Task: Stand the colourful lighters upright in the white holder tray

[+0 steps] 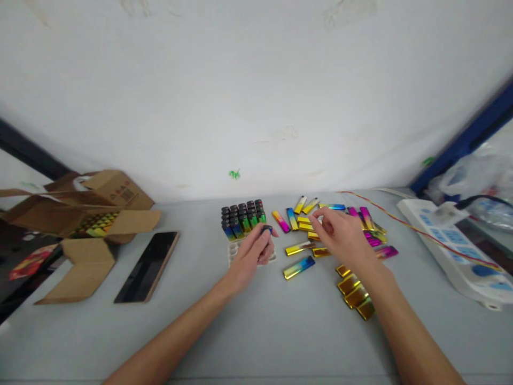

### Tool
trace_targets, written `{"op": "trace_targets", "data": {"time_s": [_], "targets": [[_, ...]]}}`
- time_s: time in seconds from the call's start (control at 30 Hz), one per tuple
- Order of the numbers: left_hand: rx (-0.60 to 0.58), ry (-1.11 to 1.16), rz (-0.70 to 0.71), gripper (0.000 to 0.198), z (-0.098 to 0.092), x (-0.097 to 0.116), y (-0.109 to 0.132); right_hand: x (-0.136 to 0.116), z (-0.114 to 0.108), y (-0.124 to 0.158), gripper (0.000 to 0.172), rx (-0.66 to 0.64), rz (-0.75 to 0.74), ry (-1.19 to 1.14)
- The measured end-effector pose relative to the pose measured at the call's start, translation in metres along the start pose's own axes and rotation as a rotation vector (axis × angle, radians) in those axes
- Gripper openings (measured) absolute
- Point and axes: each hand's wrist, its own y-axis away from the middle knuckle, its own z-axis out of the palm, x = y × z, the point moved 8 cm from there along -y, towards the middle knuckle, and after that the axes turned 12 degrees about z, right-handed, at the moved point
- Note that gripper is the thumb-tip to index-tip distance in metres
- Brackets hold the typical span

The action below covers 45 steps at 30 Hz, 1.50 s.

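Forearms (pixel 176 334): both of yours cross the bare front of the bench (pixel 256 353), wrists clear of the parts.
Left hand (pixel 252 254): your fingers are clenched around a dark-capped lighter (pixel 266 230), held just above the white tray (pixel 232 252).
Lighter's place: at your left fingertips, in front of the filled rows (pixel 242 218) that stand upright in the tray.
Right hand (pixel 340 232): it is arched over the loose metallic sleeves (pixel 298 247), fingertips on a yellow one; whether they have closed on it cannot be told.
Gold stack (pixel 355 291): this overlapping row lies just beside your right wrist.
Grip advice: pinch the lighter low on its body so the cap end stays free and visible.
Picking advice: lift one sleeve only, by its long edges; the pile overlaps, and a flat press is likely to drag the neighbours along.
Risk: your right wrist could sweep the gold stack; keep it raised.
Surroundings: a phone (pixel 147 266) and a cardboard box (pixel 80 214) sit well to the left, a power strip (pixel 452 246) to the right.
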Motion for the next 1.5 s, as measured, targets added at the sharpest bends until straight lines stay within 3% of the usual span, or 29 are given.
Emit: {"op": "trace_targets", "data": {"time_s": [0.07, 0.17, 0.43, 0.7, 0.77, 0.83, 0.97, 1.03, 1.2, 1.33, 1.5], "targets": [[0.043, 0.153, -0.103, 0.056, 0.000, -0.010, -0.001, -0.002, 0.001, 0.000, 0.023, -0.012, -0.010, -0.011], [0.072, 0.224, -0.202, 0.058, 0.000, -0.014, 0.000, -0.003, 0.002, 0.001, 0.023, -0.026, -0.003, -0.015], [0.103, 0.097, -0.240, 0.047, -0.009, -0.009, 0.001, -0.007, 0.001, 0.001, 0.028, -0.034, 0.002, -0.021], [0.182, 0.176, -0.255, 0.049, -0.017, -0.012, 0.001, -0.009, -0.001, 0.001, 0.029, -0.023, -0.010, -0.029], [0.180, 0.179, -0.191, 0.049, -0.018, -0.004, -0.002, -0.009, -0.001, 0.001, 0.026, -0.036, -0.005, -0.036], [0.185, 0.096, -0.016, 0.042, -0.023, 0.015, -0.006, -0.009, -0.001, 0.001, 0.024, -0.047, 0.002, -0.050], [0.227, -0.255, 0.405, 0.026, -0.037, 0.066, -0.005, -0.009, -0.001, 0.000, 0.022, -0.041, -0.003, -0.064], [0.237, -0.424, 0.509, 0.023, -0.044, 0.081, -0.004, -0.010, 0.000, 0.000, 0.023, -0.036, -0.008, -0.063], [0.174, -0.812, 0.601, 0.019, -0.055, 0.088, -0.008, -0.012, 0.002, 0.000, 0.020, -0.049, -0.016, -0.057], [0.135, -0.958, 0.615, 0.019, -0.059, 0.086, -0.011, -0.013, 0.003, 0.001, 0.020, -0.056, -0.019, -0.063], [-0.046, -1.112, 0.601, 0.018, -0.062, 0.080, -0.015, -0.011, 0.002, 0.000, 0.020, -0.050, -0.008, -0.068]]}}
